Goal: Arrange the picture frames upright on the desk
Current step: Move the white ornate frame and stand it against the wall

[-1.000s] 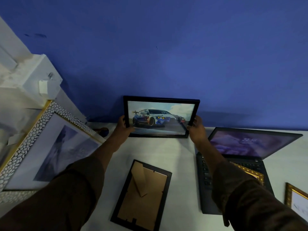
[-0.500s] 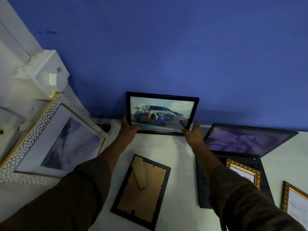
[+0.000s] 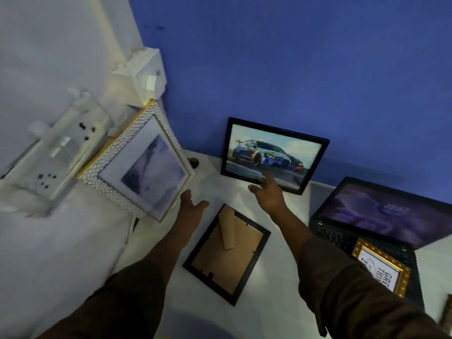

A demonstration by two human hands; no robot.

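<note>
A black frame with a race-car picture (image 3: pixel 274 154) stands upright at the back of the white desk (image 3: pixel 259 321), leaning on the blue wall. My right hand (image 3: pixel 267 193) is open just in front of its lower edge, fingers spread; I cannot tell whether the fingertips touch it. My left hand (image 3: pixel 192 205) is open and empty, beside the corner of a large white pebbled frame (image 3: pixel 141 167) that leans at the left. A black frame (image 3: pixel 226 253) lies face down between my forearms, its cardboard back and stand showing. A small gold frame (image 3: pixel 382 267) rests on the laptop.
An open laptop (image 3: pixel 381 216) with a lit purple screen sits at the right. White wall sockets (image 3: pixel 56 152) and a white box (image 3: pixel 139 74) are on the left wall. Another gold frame edge (image 3: pixel 446 311) shows at the far right.
Both hands have let go of the car frame, which now stands by itself against the wall. My left hand has drawn back toward the pebbled frame. The view has shifted left.
</note>
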